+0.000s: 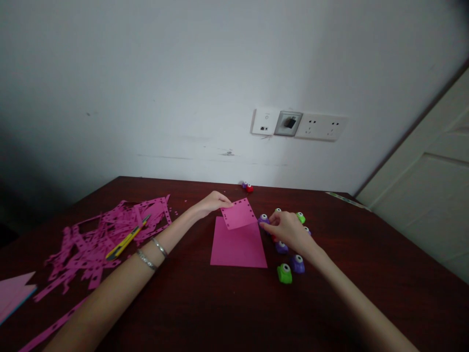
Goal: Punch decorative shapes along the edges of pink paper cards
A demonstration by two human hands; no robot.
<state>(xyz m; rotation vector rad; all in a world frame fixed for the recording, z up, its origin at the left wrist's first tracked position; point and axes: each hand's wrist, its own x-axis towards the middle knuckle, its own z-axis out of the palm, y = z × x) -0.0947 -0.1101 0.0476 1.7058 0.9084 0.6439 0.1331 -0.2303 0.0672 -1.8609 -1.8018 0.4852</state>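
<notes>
A small pink paper (240, 214) with punched holes along its edges is pinched between the thumb and fingers of my left hand (216, 201). It is lifted at a tilt over a larger plain pink sheet (238, 249) on the table. My right hand (287, 227) is closed on a small purple craft punch (263, 219) with an eye-like button, at the paper's right edge. Around that hand stand more such punches, among them a green punch (285, 274), a purple punch (298, 264) and another purple punch (281, 247). My right fingers partly hide several of them.
A heap of punched pink paper strips (88, 244) spreads on the left, with a yellow utility knife (128, 238) on it. Light pink and blue sheets (16, 293) lie at the left edge. A red punch (249, 188) stands by the wall sockets' side (320, 127).
</notes>
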